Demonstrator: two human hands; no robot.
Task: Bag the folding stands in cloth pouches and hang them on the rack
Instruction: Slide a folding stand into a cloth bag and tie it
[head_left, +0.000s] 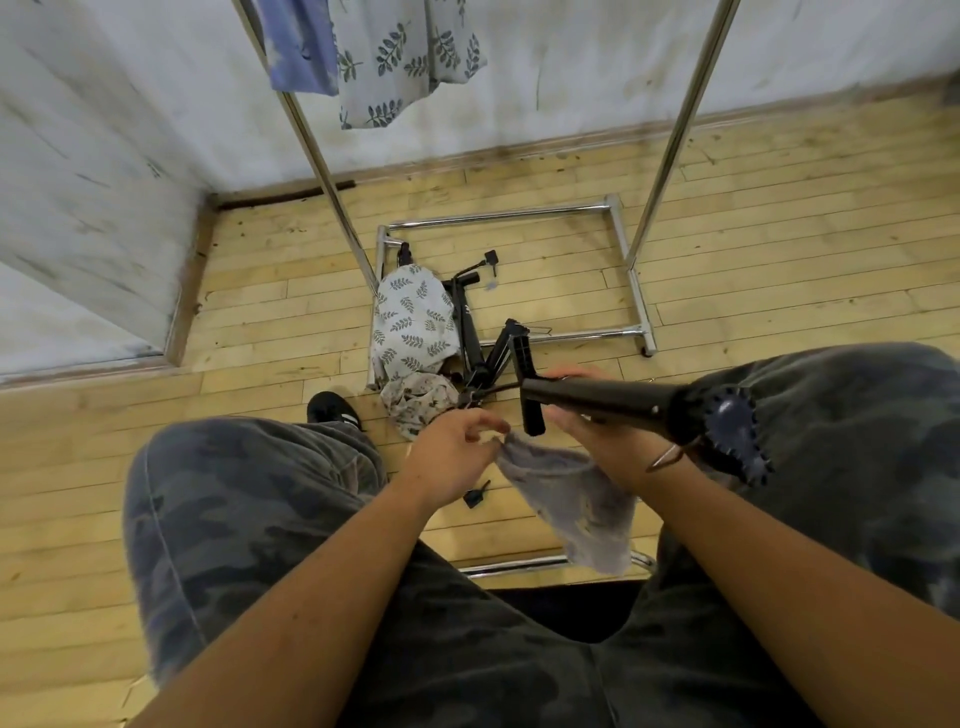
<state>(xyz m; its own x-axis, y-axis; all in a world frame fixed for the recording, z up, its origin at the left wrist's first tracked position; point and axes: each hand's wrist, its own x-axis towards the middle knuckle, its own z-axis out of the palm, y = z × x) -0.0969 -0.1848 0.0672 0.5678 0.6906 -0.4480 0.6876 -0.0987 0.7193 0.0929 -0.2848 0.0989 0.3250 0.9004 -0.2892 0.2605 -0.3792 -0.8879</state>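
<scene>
My right hand (597, 415) grips a black folding stand (613, 397) held level above my knees, its round toothed end (735, 434) pointing right. My left hand (454, 454) pinches the rim of a grey-purple cloth pouch (576, 501) that hangs open under the stand. On the floor ahead lie more black folding stands (475, 332) beside a leaf-print pouch (413, 322) and a floral pouch (418, 400). Two pouches, a blue one (298, 47) and a leaf-print one (405, 57), hang on the chrome rack (322, 161).
The rack's chrome base frame (631, 291) rests on the wooden plank floor near the white wall. A small black part (475, 496) lies on the floor between my knees. My black shoe (335, 410) is at the left of the pile.
</scene>
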